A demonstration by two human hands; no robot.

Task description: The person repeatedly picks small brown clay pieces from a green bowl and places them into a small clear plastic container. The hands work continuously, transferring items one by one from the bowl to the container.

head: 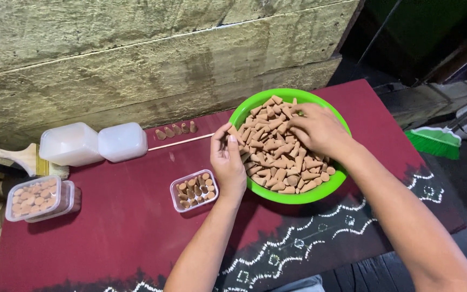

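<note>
Left hand (228,162) at near-left rim of green bowl (290,198), fingertips pinching one brown cone (233,130). Small clear tray (194,190) of upright cones just left of that hand, on red worktop (125,227). Right hand (317,130) farther in, fingers curled down into cone heap (276,157); whether it grips any, cannot tell. Thin stick (182,141) beyond left hand.

I see two white lidded tubs (94,143) side by side at the far left of the dark red cloth (114,232), with a paintbrush (20,156) just left of them. A thin wooden stick (180,142) lies right of the tubs, and four loose cones (176,130) stand beyond it. Near the left edge sit two stacked filled clear boxes (40,198). A green broom head (435,141) rests at far right.
</note>
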